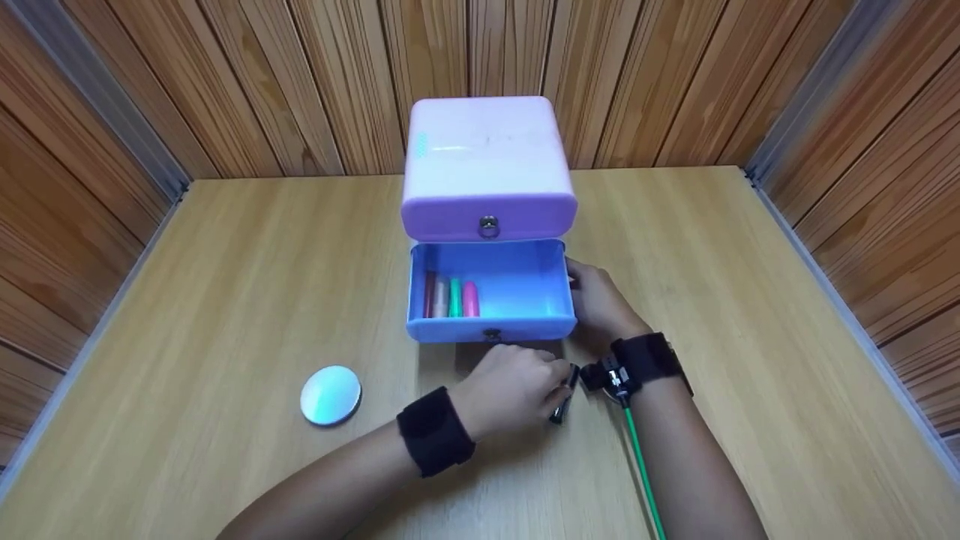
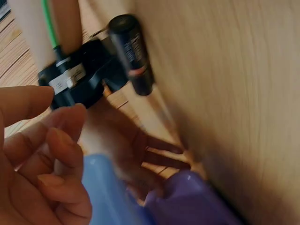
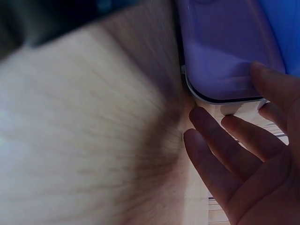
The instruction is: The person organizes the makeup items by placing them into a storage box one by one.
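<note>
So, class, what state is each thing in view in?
Top drawer: shut.
Blue drawer: pulled open.
Lower purple drawer: looks shut.
Small sticks: side by side, inside blue drawer.
Dark tube: lying on its side.
Round disc: lying flat.
Left hand: loosely curled, holding nothing.
Right hand: fingers extended.

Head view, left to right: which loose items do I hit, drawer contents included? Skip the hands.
Disc → brown tube → grey tube → green tube → pink tube → black tube.
</note>
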Demonstrator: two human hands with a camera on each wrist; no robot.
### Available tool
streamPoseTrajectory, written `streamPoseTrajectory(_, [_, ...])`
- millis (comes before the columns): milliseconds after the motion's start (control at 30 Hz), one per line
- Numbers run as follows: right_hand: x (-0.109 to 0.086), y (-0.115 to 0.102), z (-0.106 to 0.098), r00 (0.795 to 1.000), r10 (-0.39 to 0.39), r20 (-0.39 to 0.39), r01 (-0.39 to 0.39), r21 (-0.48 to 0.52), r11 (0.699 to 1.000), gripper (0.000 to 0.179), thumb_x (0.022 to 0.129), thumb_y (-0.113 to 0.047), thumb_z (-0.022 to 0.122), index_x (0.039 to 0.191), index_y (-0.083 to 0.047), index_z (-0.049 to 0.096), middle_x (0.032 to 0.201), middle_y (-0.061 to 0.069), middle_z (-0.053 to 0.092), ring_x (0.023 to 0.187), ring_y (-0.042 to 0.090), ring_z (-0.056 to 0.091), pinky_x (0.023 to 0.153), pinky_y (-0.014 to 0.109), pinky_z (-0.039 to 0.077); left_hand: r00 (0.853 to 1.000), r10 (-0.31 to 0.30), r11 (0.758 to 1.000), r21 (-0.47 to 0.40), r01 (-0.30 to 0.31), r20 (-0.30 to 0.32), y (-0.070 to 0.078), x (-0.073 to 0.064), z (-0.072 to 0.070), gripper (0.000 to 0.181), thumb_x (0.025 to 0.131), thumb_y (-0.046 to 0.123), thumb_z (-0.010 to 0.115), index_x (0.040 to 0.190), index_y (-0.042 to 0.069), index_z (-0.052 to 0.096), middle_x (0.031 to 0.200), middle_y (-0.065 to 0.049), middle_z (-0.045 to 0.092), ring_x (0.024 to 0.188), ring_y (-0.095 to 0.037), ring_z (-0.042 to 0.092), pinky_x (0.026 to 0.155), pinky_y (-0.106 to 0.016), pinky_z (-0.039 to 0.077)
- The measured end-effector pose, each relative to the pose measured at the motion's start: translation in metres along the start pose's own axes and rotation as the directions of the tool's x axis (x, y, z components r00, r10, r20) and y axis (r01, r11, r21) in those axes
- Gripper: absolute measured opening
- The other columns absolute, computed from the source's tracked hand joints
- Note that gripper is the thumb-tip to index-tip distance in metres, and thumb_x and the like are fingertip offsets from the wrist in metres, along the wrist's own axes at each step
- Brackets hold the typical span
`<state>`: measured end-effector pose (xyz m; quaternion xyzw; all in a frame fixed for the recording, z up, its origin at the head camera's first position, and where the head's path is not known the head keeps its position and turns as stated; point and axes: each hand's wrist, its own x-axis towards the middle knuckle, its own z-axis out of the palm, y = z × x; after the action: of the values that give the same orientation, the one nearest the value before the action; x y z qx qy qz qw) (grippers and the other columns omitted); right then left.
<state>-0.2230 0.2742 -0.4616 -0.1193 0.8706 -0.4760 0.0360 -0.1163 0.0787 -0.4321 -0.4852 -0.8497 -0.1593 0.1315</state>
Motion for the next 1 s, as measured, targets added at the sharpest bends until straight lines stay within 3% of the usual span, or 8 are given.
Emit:
streamPoseTrajectory(167, [0.0, 0.0, 0.001, 1.0, -0.027, -0.001, 0.027, -0.018, 0.999, 0.045, 0.091, -0.007, 0.063, 0.135, -0.017, 0.059, 0.119, 0.007, 0.066, 0.101, 0.023, 0.066, 0.089, 0.038, 0.05, 0.997, -0.035, 0.999, 0.029, 0.033, 0.064, -0.001, 0.008, 0.017, 0.024, 0.089, 0.038, 0.066, 0.086, 0.015, 0.057, 0.056, 0.011, 0.045, 0.046, -0.005, 0.044, 0.039, -0.025, 0.033])
streamPoseTrajectory(300, [0.0, 0.0, 0.0, 1.0, -0.027, 0.002, 0.027, -0.023, 0.999, 0.045, 0.091, -0.007, 0.063, 0.135, -0.016, 0.059, 0.119, 0.007, 0.066, 0.103, 0.024, 0.065, 0.089, 0.039, 0.05, 0.984, -0.098, 0.995, 0.048, 0.092, 0.148, -0.001, 0.013, 0.027, 0.037, 0.089, 0.051, 0.063, 0.092, 0.015, 0.057, 0.053, 0.011, 0.04, 0.045, -0.006, 0.043, 0.04, -0.026, 0.035])
streamPoseTrajectory(533, [0.001, 0.0, 0.0, 1.0, -0.007, 0.002, 0.007, -0.01, 1.0, 0.044, 0.093, -0.009, 0.062, 0.136, -0.015, 0.058, 0.125, 0.008, 0.063, 0.106, 0.026, 0.064, 0.091, 0.038, 0.049, 0.964, -0.134, 0.989, 0.094, 0.115, 0.231, -0.003, 0.022, 0.034, 0.056, 0.079, 0.057, 0.071, 0.112, 0.013, 0.059, 0.063, 0.007, 0.049, 0.054, -0.012, 0.05, 0.048, -0.032, 0.043])
streamPoseTrajectory(700, [-0.001, 0.0, 0.001, 1.0, 0.026, 0.016, -0.027, 0.066, 0.997, 0.046, 0.093, -0.009, 0.062, 0.138, -0.02, 0.056, 0.125, 0.005, 0.063, 0.106, 0.023, 0.064, 0.091, 0.038, 0.049, 0.952, -0.146, 0.988, 0.096, 0.124, 0.268, -0.004, 0.026, 0.037, 0.049, 0.076, 0.055, 0.074, 0.099, 0.014, 0.062, 0.073, 0.004, 0.052, 0.058, -0.013, 0.054, 0.05, -0.033, 0.045])
streamPoseTrajectory(800, [-0.001, 0.0, 0.001, 1.0, 0.017, 0.011, -0.018, 0.06, 0.998, 0.047, 0.092, -0.008, 0.063, 0.137, -0.021, 0.057, 0.124, 0.004, 0.064, 0.105, 0.021, 0.064, 0.091, 0.037, 0.049, 0.949, -0.151, 0.987, 0.089, 0.132, 0.276, -0.004, 0.027, 0.038, 0.041, 0.077, 0.052, 0.074, 0.091, 0.016, 0.062, 0.069, 0.006, 0.051, 0.056, -0.012, 0.053, 0.048, -0.032, 0.043])
streamPoseTrajectory(1000, [0.0, 0.001, 0.0, 1.0, -0.006, 0.009, 0.006, 0.013, 1.0, 0.048, 0.092, -0.008, 0.063, 0.138, -0.017, 0.056, 0.122, 0.007, 0.065, 0.104, 0.022, 0.065, 0.091, 0.037, 0.049, 0.938, -0.172, 0.985, 0.053, 0.164, 0.302, -0.004, 0.025, 0.035, 0.026, 0.079, 0.036, 0.073, 0.089, 0.015, 0.061, 0.059, 0.007, 0.047, 0.053, -0.012, 0.05, 0.047, -0.032, 0.04])
